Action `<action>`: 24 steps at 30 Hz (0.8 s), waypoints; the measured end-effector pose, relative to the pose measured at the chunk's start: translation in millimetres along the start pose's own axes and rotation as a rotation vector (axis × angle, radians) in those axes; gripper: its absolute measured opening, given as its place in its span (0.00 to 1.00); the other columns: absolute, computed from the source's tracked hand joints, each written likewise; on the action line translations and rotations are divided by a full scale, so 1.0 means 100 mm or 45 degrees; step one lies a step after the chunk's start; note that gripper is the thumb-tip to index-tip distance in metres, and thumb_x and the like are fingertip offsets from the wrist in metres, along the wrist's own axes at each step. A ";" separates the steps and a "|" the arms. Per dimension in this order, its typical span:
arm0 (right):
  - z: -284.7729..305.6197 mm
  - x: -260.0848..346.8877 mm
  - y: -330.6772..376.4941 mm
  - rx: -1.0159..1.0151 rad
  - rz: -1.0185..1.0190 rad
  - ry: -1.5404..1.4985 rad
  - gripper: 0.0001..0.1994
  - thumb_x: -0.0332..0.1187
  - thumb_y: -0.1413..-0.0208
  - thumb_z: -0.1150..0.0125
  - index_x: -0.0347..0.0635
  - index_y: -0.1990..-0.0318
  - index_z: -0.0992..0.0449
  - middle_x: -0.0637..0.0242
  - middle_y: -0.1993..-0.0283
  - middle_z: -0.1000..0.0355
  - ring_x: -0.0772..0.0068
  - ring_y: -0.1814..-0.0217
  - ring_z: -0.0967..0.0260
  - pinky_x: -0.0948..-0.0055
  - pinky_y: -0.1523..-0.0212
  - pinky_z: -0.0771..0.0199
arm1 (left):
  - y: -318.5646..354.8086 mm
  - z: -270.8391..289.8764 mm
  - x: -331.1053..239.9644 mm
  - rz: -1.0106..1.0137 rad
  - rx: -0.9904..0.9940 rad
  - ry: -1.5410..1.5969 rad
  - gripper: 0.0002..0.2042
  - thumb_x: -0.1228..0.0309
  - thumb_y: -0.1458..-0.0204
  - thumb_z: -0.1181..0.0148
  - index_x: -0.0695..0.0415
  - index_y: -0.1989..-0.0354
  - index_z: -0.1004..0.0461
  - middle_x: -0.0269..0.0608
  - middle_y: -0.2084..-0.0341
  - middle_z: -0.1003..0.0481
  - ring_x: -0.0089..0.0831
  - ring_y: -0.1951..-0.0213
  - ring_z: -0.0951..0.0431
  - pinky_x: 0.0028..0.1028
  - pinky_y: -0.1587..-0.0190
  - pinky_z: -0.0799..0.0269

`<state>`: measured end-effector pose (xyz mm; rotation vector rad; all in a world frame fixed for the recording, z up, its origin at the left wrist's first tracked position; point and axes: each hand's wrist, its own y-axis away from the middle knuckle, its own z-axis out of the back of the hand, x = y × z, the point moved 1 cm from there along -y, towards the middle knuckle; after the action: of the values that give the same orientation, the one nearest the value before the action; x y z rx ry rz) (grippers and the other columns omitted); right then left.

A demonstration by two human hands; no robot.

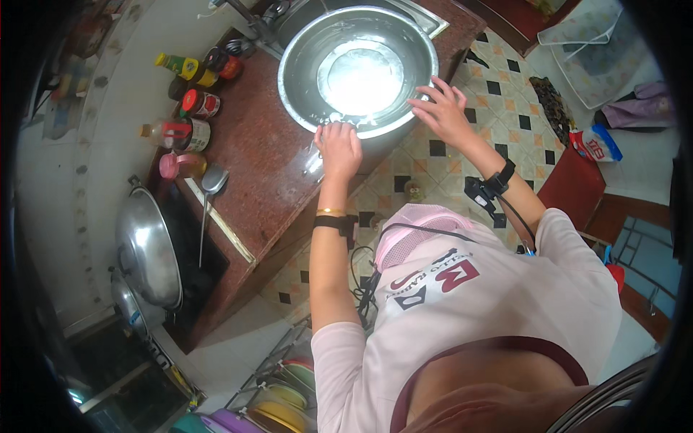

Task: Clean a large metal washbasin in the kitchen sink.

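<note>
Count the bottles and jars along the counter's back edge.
6 countable: yellow-capped green bottle, dark round jar, red-lidded jar, red-handled clear bottle, white-labelled jar, pink-lidded jar. A dark one may hide among them.

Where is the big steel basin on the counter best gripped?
By its rolled rim, from opposite sides: the steel basin is wide and smooth-walled. The left hand is already at the near rim; the right hand is at the right edge.

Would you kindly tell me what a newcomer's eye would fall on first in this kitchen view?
A large steel basin gleams at the top centre, on the brown counter. The left hand grips its near rim, while the right hand rests spread on its right edge. A domed steel lid sits at the left.
</note>
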<state>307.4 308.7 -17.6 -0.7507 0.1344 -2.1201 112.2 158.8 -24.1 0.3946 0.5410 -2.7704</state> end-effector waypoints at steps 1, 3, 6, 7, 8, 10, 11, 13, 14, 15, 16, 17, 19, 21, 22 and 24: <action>-0.02 0.00 0.00 -0.001 0.009 -0.003 0.10 0.44 0.48 0.47 0.61 0.61 0.23 0.75 0.51 0.35 0.65 0.36 0.53 0.52 0.42 0.63 | 0.01 -0.02 0.00 -0.004 -0.037 -0.024 0.08 0.68 0.49 0.58 0.55 0.71 0.32 0.39 0.70 0.33 0.38 0.57 0.36 0.44 0.44 0.53; -0.04 -0.02 -0.02 -0.007 0.002 0.036 0.10 0.45 0.48 0.48 0.62 0.61 0.23 0.76 0.50 0.35 0.66 0.35 0.54 0.51 0.42 0.64 | 0.02 -0.04 0.00 0.007 -0.039 -0.039 0.08 0.68 0.49 0.58 0.55 0.71 0.32 0.39 0.70 0.33 0.38 0.57 0.36 0.44 0.44 0.53; -0.06 -0.03 -0.03 -0.005 -0.001 0.086 0.10 0.46 0.48 0.48 0.63 0.62 0.22 0.77 0.50 0.35 0.66 0.34 0.56 0.50 0.42 0.65 | 0.01 -0.05 -0.02 0.014 -0.066 -0.053 0.07 0.69 0.50 0.57 0.55 0.71 0.33 0.39 0.70 0.33 0.39 0.57 0.36 0.44 0.45 0.52; -0.08 -0.04 -0.03 0.005 -0.013 0.099 0.10 0.46 0.47 0.49 0.62 0.62 0.22 0.78 0.49 0.36 0.66 0.34 0.57 0.49 0.41 0.67 | 0.01 -0.06 -0.03 0.011 -0.089 -0.053 0.07 0.69 0.50 0.57 0.55 0.71 0.33 0.40 0.70 0.33 0.39 0.57 0.36 0.44 0.45 0.52; -0.09 -0.04 -0.04 0.006 -0.007 0.098 0.10 0.46 0.47 0.49 0.62 0.62 0.22 0.78 0.49 0.36 0.66 0.34 0.57 0.49 0.41 0.67 | 0.00 -0.06 -0.03 0.006 -0.112 -0.052 0.06 0.69 0.50 0.57 0.55 0.71 0.33 0.40 0.70 0.33 0.39 0.57 0.36 0.45 0.45 0.52; -0.10 -0.05 -0.05 -0.029 -0.022 0.087 0.10 0.46 0.47 0.50 0.62 0.63 0.22 0.79 0.47 0.37 0.66 0.33 0.58 0.49 0.41 0.68 | 0.00 -0.08 -0.04 0.016 -0.090 -0.066 0.06 0.69 0.50 0.56 0.56 0.72 0.33 0.40 0.70 0.33 0.40 0.58 0.36 0.45 0.45 0.52; -0.13 -0.08 -0.05 -0.026 -0.020 0.087 0.10 0.46 0.47 0.50 0.62 0.63 0.22 0.79 0.47 0.37 0.66 0.33 0.58 0.49 0.41 0.68 | 0.00 -0.10 -0.05 0.021 -0.097 -0.072 0.06 0.69 0.50 0.56 0.56 0.72 0.33 0.41 0.70 0.33 0.40 0.58 0.36 0.45 0.45 0.52; -0.16 -0.16 -0.09 -0.078 0.016 0.145 0.10 0.45 0.46 0.51 0.62 0.64 0.23 0.80 0.45 0.38 0.65 0.32 0.59 0.48 0.41 0.68 | -0.02 -0.12 -0.11 0.030 -0.110 -0.096 0.07 0.68 0.50 0.56 0.57 0.72 0.33 0.41 0.70 0.33 0.40 0.58 0.36 0.45 0.45 0.51; -0.15 -0.19 -0.10 -0.080 0.017 0.148 0.10 0.45 0.46 0.51 0.62 0.64 0.23 0.80 0.45 0.38 0.65 0.32 0.59 0.48 0.41 0.68 | -0.03 -0.12 -0.13 0.029 -0.113 -0.094 0.07 0.68 0.50 0.56 0.57 0.72 0.33 0.41 0.70 0.33 0.40 0.58 0.36 0.45 0.45 0.51; -0.14 -0.20 -0.12 -0.065 0.021 0.141 0.10 0.45 0.45 0.52 0.62 0.64 0.23 0.80 0.44 0.39 0.65 0.32 0.60 0.47 0.41 0.68 | -0.04 -0.12 -0.15 0.052 -0.105 -0.101 0.07 0.68 0.50 0.56 0.57 0.72 0.33 0.41 0.70 0.33 0.40 0.58 0.36 0.45 0.45 0.51; -0.14 -0.22 -0.13 -0.049 0.024 0.135 0.10 0.45 0.45 0.52 0.62 0.63 0.24 0.81 0.43 0.40 0.65 0.32 0.60 0.47 0.41 0.68 | -0.04 -0.13 -0.17 0.074 -0.097 -0.109 0.07 0.68 0.50 0.56 0.57 0.72 0.33 0.41 0.70 0.33 0.40 0.58 0.36 0.45 0.45 0.51; -0.14 -0.24 -0.15 -0.049 0.025 0.137 0.10 0.45 0.45 0.52 0.62 0.63 0.24 0.81 0.43 0.40 0.65 0.32 0.60 0.47 0.41 0.68 | -0.05 -0.15 -0.18 0.078 -0.126 -0.099 0.07 0.68 0.50 0.56 0.57 0.72 0.33 0.41 0.70 0.33 0.40 0.58 0.36 0.45 0.45 0.51; -0.16 -0.28 -0.18 -0.043 0.044 0.148 0.10 0.44 0.44 0.54 0.61 0.63 0.24 0.81 0.42 0.41 0.64 0.32 0.61 0.46 0.41 0.68 | -0.06 -0.17 -0.20 0.090 -0.140 -0.096 0.08 0.68 0.50 0.57 0.57 0.72 0.32 0.41 0.70 0.33 0.40 0.58 0.36 0.45 0.45 0.51; -0.15 -0.30 -0.21 -0.032 0.049 0.139 0.11 0.44 0.43 0.55 0.61 0.62 0.25 0.81 0.42 0.41 0.64 0.32 0.61 0.47 0.41 0.68 | -0.08 -0.20 -0.22 0.100 -0.155 -0.093 0.08 0.68 0.50 0.57 0.57 0.72 0.32 0.41 0.70 0.33 0.40 0.58 0.36 0.45 0.45 0.51; -0.14 -0.31 -0.24 -0.022 0.051 0.129 0.11 0.44 0.43 0.56 0.61 0.62 0.25 0.80 0.42 0.42 0.63 0.32 0.61 0.47 0.41 0.69 | -0.08 -0.22 -0.22 0.116 -0.166 -0.105 0.08 0.68 0.50 0.57 0.57 0.72 0.32 0.41 0.70 0.33 0.40 0.58 0.36 0.45 0.45 0.51; -0.15 -0.37 -0.29 -0.004 0.052 0.142 0.12 0.43 0.43 0.57 0.61 0.62 0.25 0.80 0.41 0.43 0.63 0.31 0.62 0.48 0.40 0.71 | -0.11 -0.24 -0.26 0.134 -0.177 -0.116 0.08 0.68 0.50 0.57 0.57 0.72 0.32 0.41 0.70 0.32 0.40 0.58 0.36 0.46 0.45 0.52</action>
<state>295.4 352.3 -36.4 -0.6269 0.2116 -2.1230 137.3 183.7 -33.8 0.2565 0.6655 -2.6171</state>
